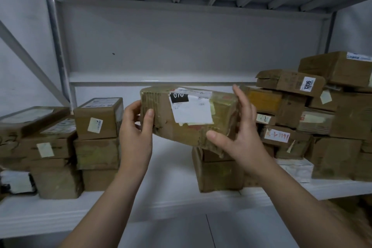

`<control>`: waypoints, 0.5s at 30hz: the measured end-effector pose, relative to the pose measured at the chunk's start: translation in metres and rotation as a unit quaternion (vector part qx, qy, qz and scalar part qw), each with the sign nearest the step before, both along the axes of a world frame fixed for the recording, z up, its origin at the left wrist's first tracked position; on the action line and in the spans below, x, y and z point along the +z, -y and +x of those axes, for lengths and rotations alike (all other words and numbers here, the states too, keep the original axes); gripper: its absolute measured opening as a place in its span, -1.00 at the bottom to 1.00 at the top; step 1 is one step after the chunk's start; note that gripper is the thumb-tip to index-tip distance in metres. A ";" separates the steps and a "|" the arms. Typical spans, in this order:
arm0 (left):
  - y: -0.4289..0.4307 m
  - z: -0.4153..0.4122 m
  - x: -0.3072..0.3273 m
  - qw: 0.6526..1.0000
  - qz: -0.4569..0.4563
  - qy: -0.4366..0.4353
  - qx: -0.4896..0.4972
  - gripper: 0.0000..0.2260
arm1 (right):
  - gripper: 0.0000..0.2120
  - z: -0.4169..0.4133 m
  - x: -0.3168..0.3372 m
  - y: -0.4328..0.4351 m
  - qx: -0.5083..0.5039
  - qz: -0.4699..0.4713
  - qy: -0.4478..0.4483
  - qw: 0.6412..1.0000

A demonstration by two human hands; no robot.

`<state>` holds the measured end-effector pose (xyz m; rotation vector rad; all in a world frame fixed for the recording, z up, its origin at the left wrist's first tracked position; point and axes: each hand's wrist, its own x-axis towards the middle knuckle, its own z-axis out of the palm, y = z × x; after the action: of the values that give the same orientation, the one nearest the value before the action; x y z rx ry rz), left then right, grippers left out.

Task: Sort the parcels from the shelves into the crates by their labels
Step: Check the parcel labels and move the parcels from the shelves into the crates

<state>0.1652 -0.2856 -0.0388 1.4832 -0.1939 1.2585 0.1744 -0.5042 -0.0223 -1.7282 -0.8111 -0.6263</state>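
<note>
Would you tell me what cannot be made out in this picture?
Head view:
- Label on the held parcel: small print blurred; only large digits on its black patch show.
- Fingertips of the left hand: hidden behind the parcel.
- Crates: outside the frame.
- Parcels at the right edge: cut off.

A pale grey wall (pixel 181 46) fills the back of the view, smooth and evenly lit, with a small dark speck (pixel 113 53) on it left of the middle. At the far left a flat grey brace (pixel 30 61) crosses in front of the wall on a slant, from the upper left edge down toward the right. Along the bottom lies a smooth grey floor (pixel 171 233), with one thin dark seam (pixel 210 231) running from its upper part down to the bottom edge, slightly tilted.
</note>
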 end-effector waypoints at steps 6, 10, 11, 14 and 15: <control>-0.039 -0.015 -0.038 0.977 0.113 -0.148 0.105 -0.64 | -0.31 -0.020 -0.055 -0.049 -0.051 0.026 -0.004 0.998; -0.069 -0.023 -0.060 0.921 0.277 -0.220 0.164 -0.65 | -0.22 -0.019 -0.081 -0.089 -0.145 0.008 0.020 0.989; -0.077 -0.025 -0.066 0.902 0.309 -0.228 0.195 -0.67 | -0.19 -0.016 -0.088 -0.100 -0.168 -0.002 0.017 0.986; -0.100 -0.029 -0.083 0.866 0.357 -0.235 0.258 -0.68 | -0.14 0.000 -0.106 -0.131 -0.232 -0.039 0.011 0.972; -0.107 -0.029 -0.089 0.857 0.371 -0.240 0.267 -0.67 | -0.12 0.006 -0.113 -0.140 -0.248 -0.053 0.006 0.967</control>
<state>0.1364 -0.1786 -0.1277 2.6144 0.0974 1.2405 0.1804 -0.3642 -0.1348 -2.0454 -0.4202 -0.9404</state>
